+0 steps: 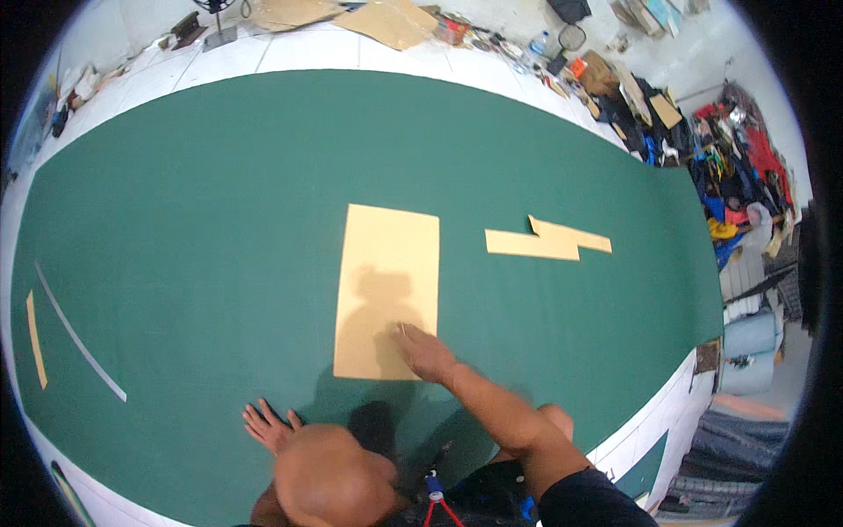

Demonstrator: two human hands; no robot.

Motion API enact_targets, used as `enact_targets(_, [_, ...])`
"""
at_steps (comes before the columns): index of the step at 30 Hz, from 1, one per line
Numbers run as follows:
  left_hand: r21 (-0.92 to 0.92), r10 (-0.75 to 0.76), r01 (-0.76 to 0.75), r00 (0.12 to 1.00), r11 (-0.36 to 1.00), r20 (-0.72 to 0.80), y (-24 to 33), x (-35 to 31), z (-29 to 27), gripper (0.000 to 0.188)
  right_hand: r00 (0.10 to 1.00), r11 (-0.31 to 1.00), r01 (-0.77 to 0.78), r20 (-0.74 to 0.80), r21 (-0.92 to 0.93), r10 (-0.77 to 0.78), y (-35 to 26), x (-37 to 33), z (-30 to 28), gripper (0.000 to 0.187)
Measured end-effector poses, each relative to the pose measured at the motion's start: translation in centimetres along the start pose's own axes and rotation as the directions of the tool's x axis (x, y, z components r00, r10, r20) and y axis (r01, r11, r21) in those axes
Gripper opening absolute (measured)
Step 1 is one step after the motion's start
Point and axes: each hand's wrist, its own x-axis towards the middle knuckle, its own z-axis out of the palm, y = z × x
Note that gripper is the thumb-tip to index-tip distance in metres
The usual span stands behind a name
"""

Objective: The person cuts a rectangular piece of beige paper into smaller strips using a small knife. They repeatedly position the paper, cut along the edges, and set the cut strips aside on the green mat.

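A rectangular tan sheet of card or paper (391,241) lies flat on a wide green cloth (211,193). My right hand (426,354) rests on the sheet's lower right part, fingers pinched round a thin pale stick whose tip barely shows. Whether it is chalk or a pen I cannot tell. My left hand (270,428) is pressed flat on the cloth to the lower left of the sheet, fingers spread and holding nothing. My bent knee (329,474) hides much of the left forearm. Shadows fall across the sheet's lower half.
Stepped tan pattern pieces (549,241) lie right of the sheet. At the far left are a long grey ruler (77,338) and a narrow tan strip (36,341). Cardboard (386,22) and piled clutter (738,158) line the white tiled floor beyond the cloth.
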Motion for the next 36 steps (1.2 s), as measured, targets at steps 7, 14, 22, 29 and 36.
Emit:
enact_targets(7, [0.124, 0.063, -0.053, 0.995, 0.991, -0.078, -1.5, -1.2, 1.9, 0.082, 0.997, 0.983, -0.076, -0.04, -0.168, 0.07, -1.0, 4.1, 1.1, 0.044])
enact_targets(14, [0.108, 0.095, -0.074, 0.975, 0.991, -0.2, -1.0, -0.7, 1.7, 0.065, 0.977, 0.975, -0.212, 0.016, -0.069, 0.214, 2.1, 7.9, -1.6, 0.044])
enact_targets(22, [0.152, 0.117, -0.089, 0.977, 0.984, -0.181, -0.4, 0.8, 0.4, 0.059, 0.99, 0.971, -0.112, -0.108, -0.21, 0.091, 7.0, 13.8, -2.5, 0.055])
enact_targets(29, [0.156, 0.054, -0.033, 0.99, 0.987, -0.133, 0.9, 1.5, -1.5, 0.055, 0.984, 0.898, 0.176, 0.103, -0.404, -0.146, 12.1, 17.3, -6.6, 0.058])
enact_targets(36, [0.12, -0.035, 0.037, 0.999, 0.992, -0.016, 2.4, 3.1, -4.4, 0.051, 0.763, 0.699, 0.634, 0.412, -0.329, -0.498, 17.9, 21.9, -11.6, 0.055])
